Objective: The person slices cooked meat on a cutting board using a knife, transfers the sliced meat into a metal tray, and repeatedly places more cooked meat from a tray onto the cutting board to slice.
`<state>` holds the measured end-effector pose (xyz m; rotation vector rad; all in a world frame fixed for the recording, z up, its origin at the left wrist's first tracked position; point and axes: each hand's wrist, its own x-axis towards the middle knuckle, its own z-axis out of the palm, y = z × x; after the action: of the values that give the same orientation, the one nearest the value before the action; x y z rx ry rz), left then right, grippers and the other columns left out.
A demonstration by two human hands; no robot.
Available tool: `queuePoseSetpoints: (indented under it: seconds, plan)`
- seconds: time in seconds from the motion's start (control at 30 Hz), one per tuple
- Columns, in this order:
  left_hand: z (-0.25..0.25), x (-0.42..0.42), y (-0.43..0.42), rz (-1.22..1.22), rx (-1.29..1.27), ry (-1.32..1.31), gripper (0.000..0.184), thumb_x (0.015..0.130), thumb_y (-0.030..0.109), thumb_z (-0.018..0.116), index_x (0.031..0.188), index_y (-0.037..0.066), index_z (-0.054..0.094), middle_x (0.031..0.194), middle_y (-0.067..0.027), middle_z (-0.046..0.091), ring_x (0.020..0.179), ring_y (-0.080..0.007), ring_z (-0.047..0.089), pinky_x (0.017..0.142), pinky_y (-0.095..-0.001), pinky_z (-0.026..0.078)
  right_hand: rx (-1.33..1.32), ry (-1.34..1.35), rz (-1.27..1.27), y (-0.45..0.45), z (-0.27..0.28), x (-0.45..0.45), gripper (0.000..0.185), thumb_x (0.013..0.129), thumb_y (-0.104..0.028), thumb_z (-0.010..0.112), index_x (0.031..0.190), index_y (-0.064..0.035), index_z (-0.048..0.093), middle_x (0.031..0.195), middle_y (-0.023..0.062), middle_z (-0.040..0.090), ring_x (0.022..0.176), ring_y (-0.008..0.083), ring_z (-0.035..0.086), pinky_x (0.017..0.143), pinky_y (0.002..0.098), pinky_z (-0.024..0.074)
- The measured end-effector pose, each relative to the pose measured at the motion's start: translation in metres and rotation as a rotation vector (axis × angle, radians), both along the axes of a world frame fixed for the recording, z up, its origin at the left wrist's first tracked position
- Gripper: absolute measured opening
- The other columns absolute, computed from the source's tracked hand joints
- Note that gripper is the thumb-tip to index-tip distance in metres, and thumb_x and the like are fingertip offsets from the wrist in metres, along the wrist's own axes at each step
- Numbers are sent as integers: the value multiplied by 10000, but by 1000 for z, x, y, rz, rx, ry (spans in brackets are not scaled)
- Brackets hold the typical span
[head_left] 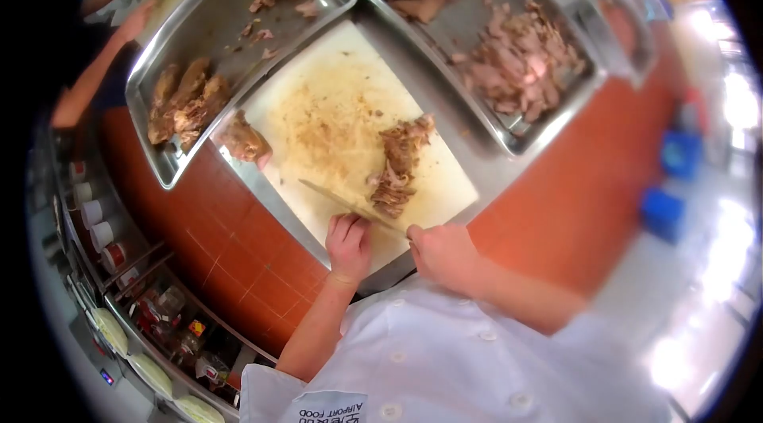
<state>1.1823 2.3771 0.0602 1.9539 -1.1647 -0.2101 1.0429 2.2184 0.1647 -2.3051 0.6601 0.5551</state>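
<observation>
My right hand (pixel 441 252) is wrapped round the handle of a kitchen knife (pixel 343 199). The long blade points up and left across the near end of the white cutting board (pixel 318 65). My left hand (pixel 350 244) is closed with curled fingers, right beside the blade at the board's near edge. Whatever those fingers may hold is hidden. Just beyond the blade lies a row of sliced cooked meat (pixel 397 164). One uncut piece of meat (pixel 245 141) rests at the board's left edge.
A metal tray (pixel 230 33) on the left carries meat chunks and scraps. Another tray (pixel 445 41) on the right holds two heaps of sliced meat. Another person's arm (pixel 103 65) shows at upper left. A shelf with white tubs (pixel 101 235) stands lower left.
</observation>
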Motion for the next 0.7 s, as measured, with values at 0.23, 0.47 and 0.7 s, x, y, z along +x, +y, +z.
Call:
queuePoseSetpoints:
  seconds: [0.23,0.47,0.7]
  plan:
    - [-5,1,-1,23,-28,-35,233,722,-81,699,936,9,675,958,-164,652,878,-415,621,742,-473,534,101,73,54,-6,15,-6,142,917,-145,592,995,-35,636,706,174,680,687,403,688,600,536,524]
    - [-7,0,-1,37,-26,-25,229,707,-88,679,915,8,682,944,-162,645,849,-397,620,721,-465,531,66,99,82,-6,12,-1,143,880,-128,613,982,-29,624,747,167,708,706,396,703,634,523,545]
    - [0,1,-3,49,-8,6,183,762,-75,683,916,25,693,962,-132,665,880,-366,644,736,-445,542,-12,-45,51,0,-34,42,180,870,-152,674,1008,-40,653,727,181,701,712,388,712,641,514,557]
